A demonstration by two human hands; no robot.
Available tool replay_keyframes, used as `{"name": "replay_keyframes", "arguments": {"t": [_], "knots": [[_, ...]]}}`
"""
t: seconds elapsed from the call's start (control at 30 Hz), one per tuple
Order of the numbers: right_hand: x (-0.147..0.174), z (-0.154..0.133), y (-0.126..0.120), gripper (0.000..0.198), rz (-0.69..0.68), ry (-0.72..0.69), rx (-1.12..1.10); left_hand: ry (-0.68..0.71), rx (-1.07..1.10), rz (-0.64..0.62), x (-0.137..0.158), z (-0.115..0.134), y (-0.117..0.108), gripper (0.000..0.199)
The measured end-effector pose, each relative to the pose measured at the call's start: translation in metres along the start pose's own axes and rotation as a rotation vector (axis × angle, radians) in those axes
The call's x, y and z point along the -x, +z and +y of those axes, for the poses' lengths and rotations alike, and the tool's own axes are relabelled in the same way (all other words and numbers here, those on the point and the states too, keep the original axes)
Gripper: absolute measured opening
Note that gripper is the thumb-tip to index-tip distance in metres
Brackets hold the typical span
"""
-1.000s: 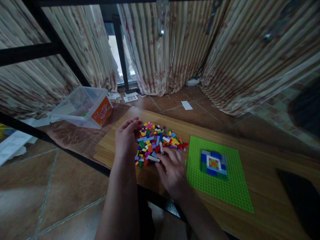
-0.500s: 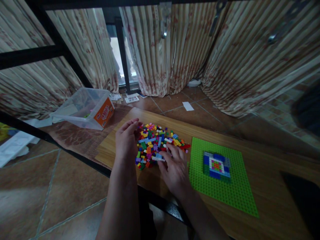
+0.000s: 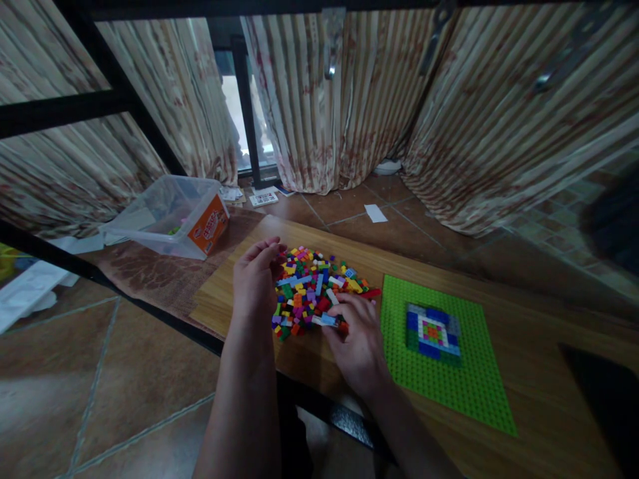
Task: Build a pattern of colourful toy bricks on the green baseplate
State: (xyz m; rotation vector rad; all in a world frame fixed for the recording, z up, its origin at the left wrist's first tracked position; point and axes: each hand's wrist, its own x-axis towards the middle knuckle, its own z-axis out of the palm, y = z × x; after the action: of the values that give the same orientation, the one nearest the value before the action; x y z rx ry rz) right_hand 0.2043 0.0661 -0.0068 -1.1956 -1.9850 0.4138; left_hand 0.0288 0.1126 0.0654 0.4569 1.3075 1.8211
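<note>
A heap of small multicoloured toy bricks (image 3: pixel 304 293) is spread on the wooden board. At its near right edge my right hand (image 3: pixel 358 339) has a light blue brick (image 3: pixel 328 320) between thumb and fingers, with a white brick touching or just beside it. My left hand (image 3: pixel 254 276) hovers at the heap's left side, fingers curled in towards the thumb; what lies inside them, if anything, is hidden. To the right lies a green baseplate (image 3: pixel 479 379), bearing a square brick pattern (image 3: pixel 432 331) with blue and grey around a white ring and a pink, orange and green middle.
A clear plastic box (image 3: pixel 150 233) with an orange label stands on the left, a few bricks inside. A dark flat object (image 3: pixel 604 399) lies at the right. Black metal bars (image 3: pixel 329 409) run along the near edge and overhead. Striped curtains (image 3: pixel 319 106) hang behind.
My right hand has drawn slightly right and back from the heap, and the light blue brick has come with its fingertips. My left hand has barely moved.
</note>
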Motion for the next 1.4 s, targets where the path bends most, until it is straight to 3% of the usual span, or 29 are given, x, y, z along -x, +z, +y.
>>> {"name": "replay_keyframes", "arguments": {"t": [0.33,0.73,0.83,1.07,1.2,1.4], "knots": [[0.001,-0.001,0.002,0.003,0.048,0.030,-0.065,0.004,-0.017,0.013,0.000,-0.001,0.002,0.028],[-0.005,0.014,-0.025,0.021,0.142,0.082,-0.006,-0.026,-0.039,-0.044,0.006,-0.008,0.013,0.024],[-0.009,0.031,-0.046,0.024,0.198,0.110,0.046,-0.027,-0.100,-0.152,0.015,-0.013,0.022,0.023],[-0.007,0.090,-0.114,0.029,0.334,0.314,0.099,-0.064,-0.319,-0.568,0.050,-0.046,0.054,0.022],[-0.001,0.102,-0.122,0.026,0.190,0.337,0.109,-0.059,-0.414,-0.742,0.068,-0.076,0.069,0.023],[-0.003,0.098,-0.115,0.018,-0.034,0.277,0.179,-0.038,-0.571,-0.818,0.083,-0.107,0.079,0.037]]}}
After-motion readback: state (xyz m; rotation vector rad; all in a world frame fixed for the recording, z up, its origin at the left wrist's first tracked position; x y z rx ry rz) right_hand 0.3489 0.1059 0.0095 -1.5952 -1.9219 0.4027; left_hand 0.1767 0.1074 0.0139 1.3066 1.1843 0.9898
